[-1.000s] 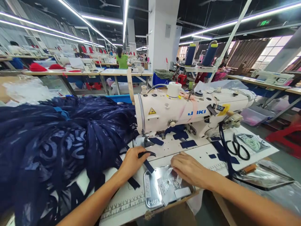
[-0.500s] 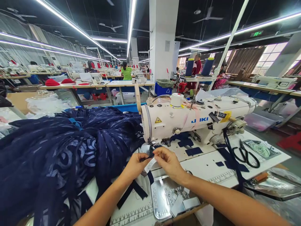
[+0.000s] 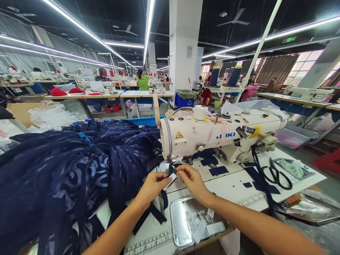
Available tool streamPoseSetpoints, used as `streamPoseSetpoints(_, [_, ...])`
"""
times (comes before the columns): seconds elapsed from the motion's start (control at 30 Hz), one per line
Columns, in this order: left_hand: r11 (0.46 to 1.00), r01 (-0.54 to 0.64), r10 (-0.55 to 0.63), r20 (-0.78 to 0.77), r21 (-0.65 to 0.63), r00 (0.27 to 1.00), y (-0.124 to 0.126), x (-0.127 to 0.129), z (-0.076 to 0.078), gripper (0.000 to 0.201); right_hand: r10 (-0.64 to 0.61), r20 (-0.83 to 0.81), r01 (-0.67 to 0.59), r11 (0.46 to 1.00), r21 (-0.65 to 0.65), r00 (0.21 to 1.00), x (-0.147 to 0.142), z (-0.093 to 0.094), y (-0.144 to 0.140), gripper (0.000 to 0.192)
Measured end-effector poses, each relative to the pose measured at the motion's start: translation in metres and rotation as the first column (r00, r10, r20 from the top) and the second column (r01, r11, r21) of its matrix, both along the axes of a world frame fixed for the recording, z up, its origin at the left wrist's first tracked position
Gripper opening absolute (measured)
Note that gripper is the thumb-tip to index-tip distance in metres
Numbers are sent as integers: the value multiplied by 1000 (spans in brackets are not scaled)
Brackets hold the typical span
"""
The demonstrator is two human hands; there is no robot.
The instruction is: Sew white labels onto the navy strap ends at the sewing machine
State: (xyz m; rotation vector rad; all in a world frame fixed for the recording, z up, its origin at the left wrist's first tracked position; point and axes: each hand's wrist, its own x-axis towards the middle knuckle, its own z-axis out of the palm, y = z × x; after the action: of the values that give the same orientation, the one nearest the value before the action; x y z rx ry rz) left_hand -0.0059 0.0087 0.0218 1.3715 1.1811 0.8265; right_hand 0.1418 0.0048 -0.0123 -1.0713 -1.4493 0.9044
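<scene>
In front of the needle area of a white sewing machine, my left hand pinches a white label together with a dark navy strip. The strip hangs down below the fingers. Close beside it, my right hand has thumb and forefinger together near the presser foot; whatever sits between those fingertips is too small to make out. A large heap of navy fabric lies left of the machine, its folds reaching the left forearm.
A metal tin lid with white labels lies at the table's front edge. Black scissors, navy scraps and a coil of pale green cord rest to the right. Two navy thread cones stand behind; a person in green sits farther back.
The white label has turned and now lies against the navy strip under my left thumb. My right fingers have drawn slightly away from the label to the right.
</scene>
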Motion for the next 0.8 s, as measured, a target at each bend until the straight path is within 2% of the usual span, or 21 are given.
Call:
streamPoseSetpoints(0.13, [1000, 6, -6, -13, 1, 1000, 1, 0, 0, 33, 86, -99, -103, 976, -192, 991, 2, 5, 2, 20])
streamPoseSetpoints(0.23, [1000, 11, -11, -17, 21, 1000, 3, -1, -3, 33, 122, -142, -156, 952, -264, 982, -1, 8, 3, 21])
streamPoseSetpoints(0.47, [1000, 5, -6, -14, -24, 1000, 6, -3, -5, 33, 84, -145, -116, 968, -222, 986, -10, 3, 1, 19])
streamPoseSetpoints(0.57, [1000, 20, -20, -17, -20, 1000, 7, -4, -5, 33, 120, -109, -139, 972, -190, 987, -8, 1, 1, 17])
streamPoseSetpoints(0.67, [997, 75, -75, -46, -1, 996, 10, -5, -5, 33, 179, 61, -169, 975, -145, 982, 9, 1, 7, 13])
streamPoseSetpoints(0.73, [991, 131, -127, -97, 34, 987, 13, -7, -4, 32, 81, 331, -61, 996, -69, 940, 31, 3, 17, 9])
streamPoseSetpoints(0.77, [984, 162, -151, -144, 70, 978, 14, -8, -4, 30, -25, 494, 33, 999, -8, 869, 44, 6, 23, 8])
streamPoseSetpoints(0.8, [972, 196, -165, -212, 132, 963, 15, -8, -4, 27, -135, 642, 127, 990, 58, 755, 57, 9, 29, 9])
